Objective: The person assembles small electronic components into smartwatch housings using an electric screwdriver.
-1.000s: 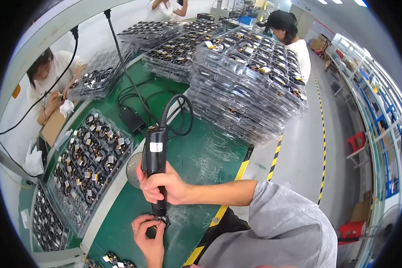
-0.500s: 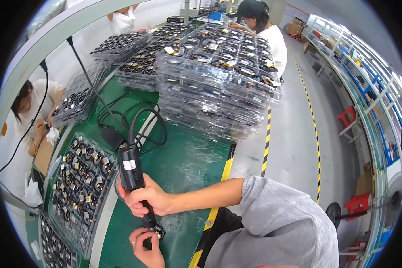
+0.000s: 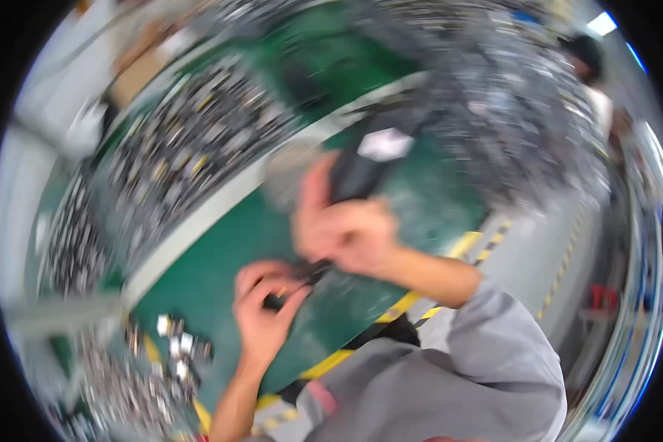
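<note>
Bare green tabletop [image 3: 210, 269] leaves a way through left of the left hand [image 3: 265, 313], as far as the pale strip [image 3: 199, 227] — past it, a loaded tray [image 3: 191, 151] blocks. Small loose parts [image 3: 180, 346] crowd the lower left. The black hand tool [image 3: 357, 173] bars the space above the right hand [image 3: 357, 232] — and blurred, stacked trays [image 3: 508, 110] wall off the upper right.

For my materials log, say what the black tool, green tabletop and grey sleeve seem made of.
Black tool: perhaps plastic, evenly dark; blur hides finish. Green tabletop: perhaps rubber or laminate, smooth, faint sheen. Grey sleeve: likely fabric, matte, softly folded.
</note>
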A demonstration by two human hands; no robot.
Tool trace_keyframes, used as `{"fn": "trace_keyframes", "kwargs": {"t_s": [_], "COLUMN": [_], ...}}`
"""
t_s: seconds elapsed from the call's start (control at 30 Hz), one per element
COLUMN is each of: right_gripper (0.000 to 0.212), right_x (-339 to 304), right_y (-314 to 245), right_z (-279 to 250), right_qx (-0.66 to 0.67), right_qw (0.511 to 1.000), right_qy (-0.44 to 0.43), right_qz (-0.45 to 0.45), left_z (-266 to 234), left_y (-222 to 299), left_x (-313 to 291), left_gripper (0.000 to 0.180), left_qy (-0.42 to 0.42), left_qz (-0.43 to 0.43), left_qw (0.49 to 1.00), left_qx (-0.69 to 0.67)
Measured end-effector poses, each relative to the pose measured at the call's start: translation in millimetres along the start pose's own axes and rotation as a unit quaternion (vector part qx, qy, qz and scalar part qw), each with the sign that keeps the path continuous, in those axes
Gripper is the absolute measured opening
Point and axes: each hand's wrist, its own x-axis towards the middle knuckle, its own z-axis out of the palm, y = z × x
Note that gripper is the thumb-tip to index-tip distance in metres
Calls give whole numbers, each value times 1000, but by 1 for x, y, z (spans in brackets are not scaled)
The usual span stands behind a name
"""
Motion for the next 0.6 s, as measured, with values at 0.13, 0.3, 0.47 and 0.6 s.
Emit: {"fn": "trace_keyframes", "kwargs": {"t_s": [0.13, 0.3, 0.47, 0.6], "right_gripper": [23, 27, 32, 26], "right_x": [-1, 8, 7, 6], "right_y": [-1, -8, -12, -10], "right_z": [-1, -6, -7, -4], "right_qx": [-6, -78, -165, -226], "right_qw": [996, 979, 948, 926], "right_qy": [-89, -182, -266, -290], "right_qz": [-32, -52, -55, -83], "left_z": [-5, -23, -30, -22], "left_y": [-5, -13, -23, -26], "left_x": [1, 0, -7, -10], "left_gripper": [17, 66, 60, 51], "left_qy": [-7, -52, -111, -89], "left_qz": [13, 62, 116, 150], "left_qw": [1000, 995, 977, 971], "left_qx": [-22, 64, 139, 161]}}
